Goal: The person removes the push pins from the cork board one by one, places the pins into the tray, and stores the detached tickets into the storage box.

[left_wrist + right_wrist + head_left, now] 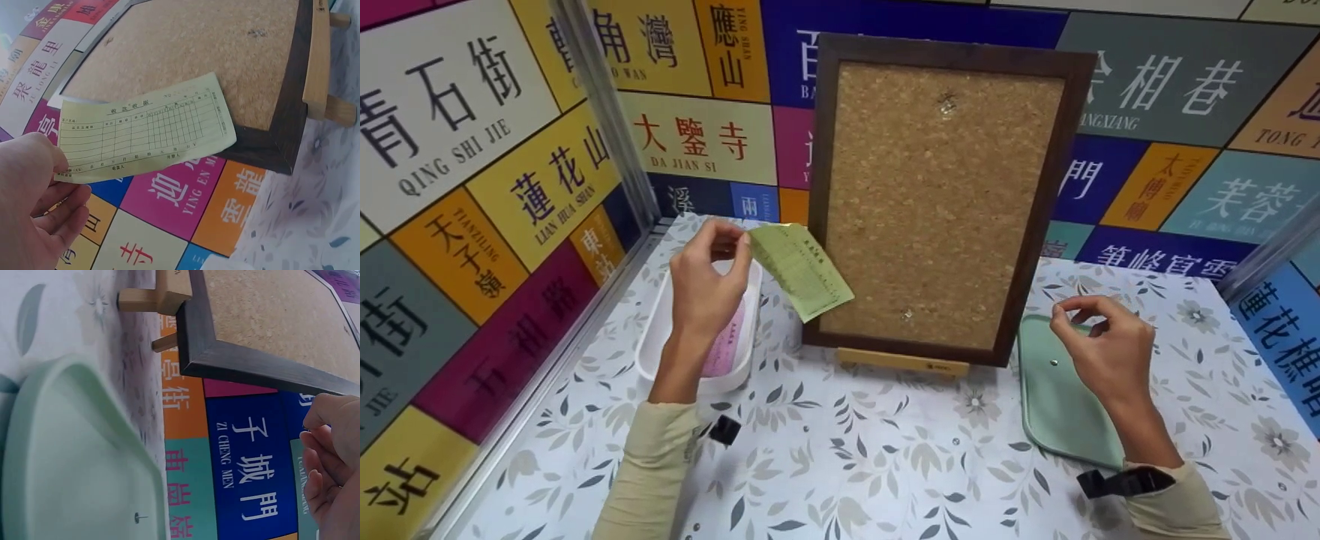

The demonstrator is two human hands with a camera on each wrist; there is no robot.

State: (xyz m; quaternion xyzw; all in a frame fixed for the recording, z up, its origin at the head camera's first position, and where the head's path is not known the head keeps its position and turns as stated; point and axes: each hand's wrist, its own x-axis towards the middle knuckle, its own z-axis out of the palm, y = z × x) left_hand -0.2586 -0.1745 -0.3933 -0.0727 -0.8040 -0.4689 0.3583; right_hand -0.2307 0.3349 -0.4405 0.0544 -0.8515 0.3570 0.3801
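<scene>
In the head view my left hand (709, 277) pinches a pale green receipt slip (802, 271) by its edge. The printed form side of the slip (140, 132) faces the left wrist camera, and it overlaps the lower left of a corkboard (937, 202) in a dark wooden frame. On the right, above a light green tray (1042, 420), I hold my right hand (1110, 341) with thumb and forefinger tips together. A tiny dark pin-like bit (305, 429) shows at those tips; I cannot tell its exact kind. One thumbtack (138, 517) lies in the tray.
The corkboard leans on a small wooden stand (904, 362) on a leaf-patterned tablecloth (885, 457). Behind my left hand stands a white tray (649, 352) with a pink slip (725, 346) inside. Walls covered in colourful place-name signs (540, 187) close off the back and sides.
</scene>
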